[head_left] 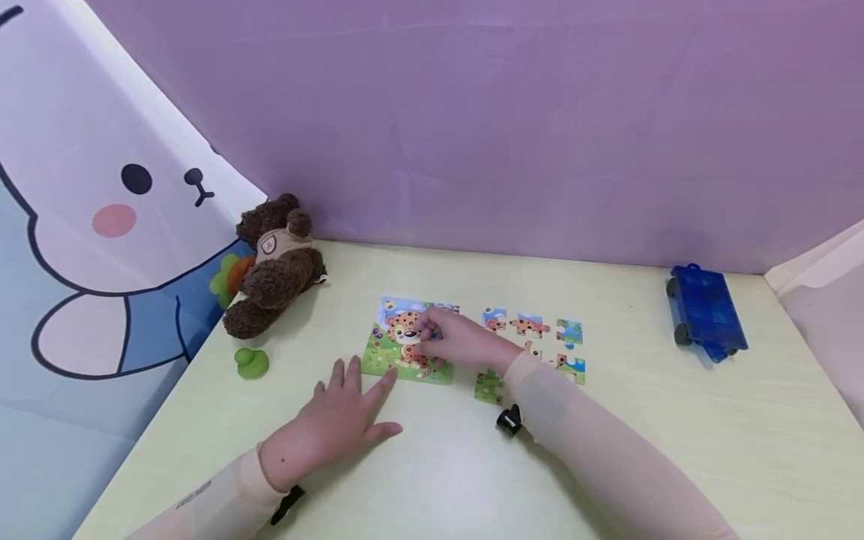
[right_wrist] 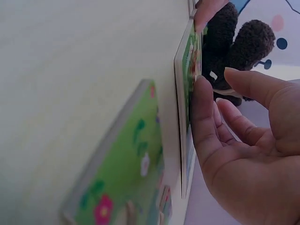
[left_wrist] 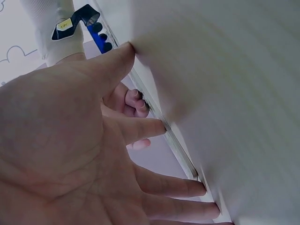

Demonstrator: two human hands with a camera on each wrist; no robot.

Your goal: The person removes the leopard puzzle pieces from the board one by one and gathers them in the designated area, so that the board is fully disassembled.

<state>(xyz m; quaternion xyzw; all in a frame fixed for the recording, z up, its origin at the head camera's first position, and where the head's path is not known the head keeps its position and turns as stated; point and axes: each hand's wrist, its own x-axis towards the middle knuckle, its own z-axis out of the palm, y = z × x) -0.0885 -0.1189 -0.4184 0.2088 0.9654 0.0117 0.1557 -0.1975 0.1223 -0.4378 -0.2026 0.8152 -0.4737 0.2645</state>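
A square leopard jigsaw puzzle (head_left: 376,361) lies flat on the table, its picture partly covered by my right hand (head_left: 459,339). That hand's bent fingers touch the puzzle's surface. In the right wrist view, a gap shows between the thumb and the nearest fingertip (right_wrist: 201,91), with no piece visible there. My left hand (head_left: 340,416) is spread on the tabletop, palm down, its index fingertip at the puzzle's near edge. Loose puzzle pieces lie to the right: a green one (head_left: 488,387), a spotted one (head_left: 530,325) and several others, some partly behind the right forearm.
A brown teddy bear (head_left: 280,274) leans at the table's back left corner, with a small green rubber duck (head_left: 252,363) in front of it. A translucent blue toy cart (head_left: 709,311) stands at the far right. A purple cloth (head_left: 472,135) hangs behind the table.
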